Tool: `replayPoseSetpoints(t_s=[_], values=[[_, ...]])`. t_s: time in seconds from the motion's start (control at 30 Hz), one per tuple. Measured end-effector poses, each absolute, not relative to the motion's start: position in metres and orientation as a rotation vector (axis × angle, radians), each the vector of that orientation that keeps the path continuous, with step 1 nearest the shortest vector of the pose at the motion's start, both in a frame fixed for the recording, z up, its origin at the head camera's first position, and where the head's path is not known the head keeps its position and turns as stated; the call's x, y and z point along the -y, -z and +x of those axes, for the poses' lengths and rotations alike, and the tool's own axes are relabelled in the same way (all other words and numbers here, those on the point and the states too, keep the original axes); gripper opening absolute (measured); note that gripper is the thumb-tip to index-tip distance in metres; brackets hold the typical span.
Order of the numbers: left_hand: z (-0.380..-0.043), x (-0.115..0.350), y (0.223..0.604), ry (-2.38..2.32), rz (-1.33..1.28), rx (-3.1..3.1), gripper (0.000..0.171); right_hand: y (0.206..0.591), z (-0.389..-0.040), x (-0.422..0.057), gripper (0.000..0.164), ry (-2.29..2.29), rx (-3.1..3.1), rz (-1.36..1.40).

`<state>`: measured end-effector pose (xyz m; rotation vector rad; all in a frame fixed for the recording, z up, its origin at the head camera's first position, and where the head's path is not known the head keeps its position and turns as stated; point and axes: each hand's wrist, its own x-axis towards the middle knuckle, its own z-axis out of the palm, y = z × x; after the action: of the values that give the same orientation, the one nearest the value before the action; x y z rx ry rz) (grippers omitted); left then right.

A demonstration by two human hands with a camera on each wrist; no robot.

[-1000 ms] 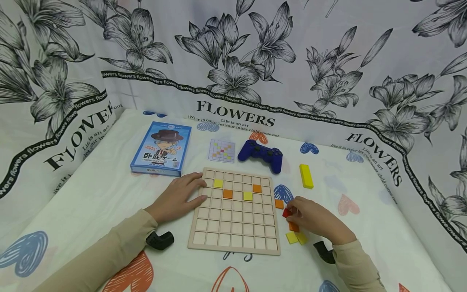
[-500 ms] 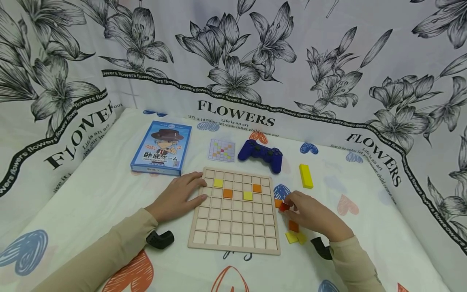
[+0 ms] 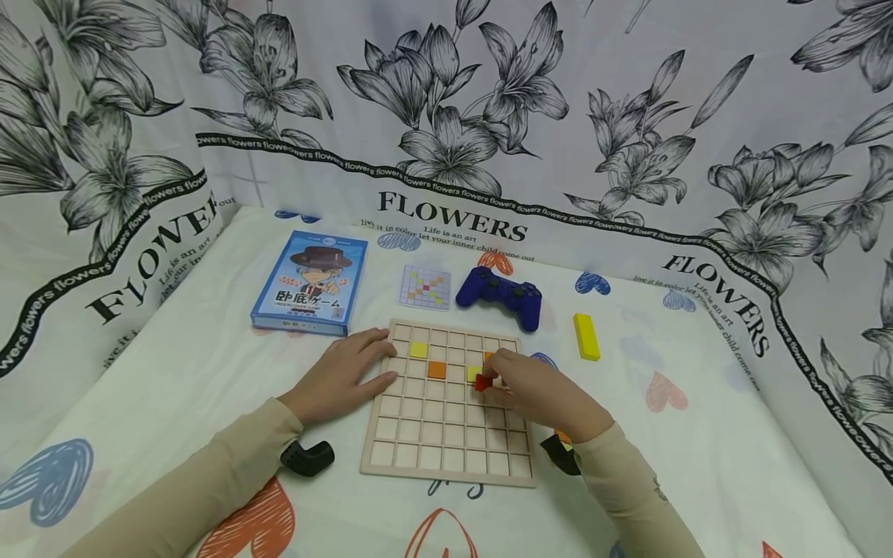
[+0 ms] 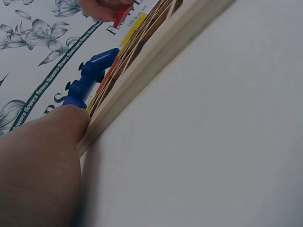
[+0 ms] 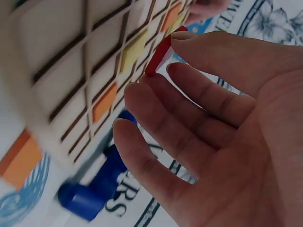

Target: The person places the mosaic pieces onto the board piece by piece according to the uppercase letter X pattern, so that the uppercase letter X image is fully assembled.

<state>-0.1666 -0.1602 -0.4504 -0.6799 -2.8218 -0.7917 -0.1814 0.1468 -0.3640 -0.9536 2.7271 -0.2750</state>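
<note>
A wooden grid board (image 3: 452, 457) lies in the middle, with yellow tiles (image 3: 418, 350) and orange tiles (image 3: 436, 370) in some upper cells. Between thumb and fingertips my right hand (image 3: 547, 391) pinches a red square tile (image 3: 483, 383), held over the board just below the right-hand yellow tile. The right wrist view shows the red tile (image 5: 163, 54) on edge against the thumb. My left hand (image 3: 342, 376) rests at the board's left edge, fingers spread and fingertips on the frame. One orange tile on the board is partly hidden behind the right hand.
Behind the board are a blue game controller (image 3: 498, 297), a small pattern card (image 3: 425, 287) and a blue game box (image 3: 310, 283). A yellow block (image 3: 587, 337) stands to the right. Loose tiles (image 3: 563, 440) lie by the right wrist, mostly covered.
My right hand has carried the red tile left, from the loose tiles beside the board to above its grid. My left hand has stayed at the left edge.
</note>
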Motion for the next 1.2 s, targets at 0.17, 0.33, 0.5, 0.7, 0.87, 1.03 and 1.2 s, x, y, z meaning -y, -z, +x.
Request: replayPoseSetpoints(t_s=[0.17, 0.33, 0.5, 0.7, 0.87, 1.03, 1.2], values=[[-0.167, 0.16, 0.45, 0.79, -0.689, 2.805, 0.039, 0.372, -0.18, -0.126, 0.018, 0.223, -2.728, -1.172], [-0.168, 0.158, 0.452, 0.785, -0.686, 2.802, 0.038, 0.375, -0.179, -0.112, 0.016, 0.166, -2.717, -1.217], [-0.169, 0.157, 0.452, 0.789, -0.686, 2.795, 0.037, 0.376, -0.18, -0.11, 0.017, 0.12, -2.717, -1.203], [-0.167, 0.159, 0.449, 0.792, -0.673, 2.82, 0.037, 0.376, -0.18, -0.111, 0.018, 0.128, -2.712, -1.18], [-0.165, 0.159, 0.447, 0.791, -0.666, 2.832, 0.037, 0.376, -0.18, -0.112, 0.017, 0.113, -2.713, -1.206], [-0.165, 0.16, 0.447, 0.796, -0.66, 2.834, 0.037, 0.378, -0.181, -0.111, 0.016, 0.077, -2.718, -1.238], [-0.166, 0.16, 0.45, 0.796, -0.662, 2.836, 0.038, 0.38, -0.18, -0.111, 0.015, 0.052, -2.73, -1.235]])
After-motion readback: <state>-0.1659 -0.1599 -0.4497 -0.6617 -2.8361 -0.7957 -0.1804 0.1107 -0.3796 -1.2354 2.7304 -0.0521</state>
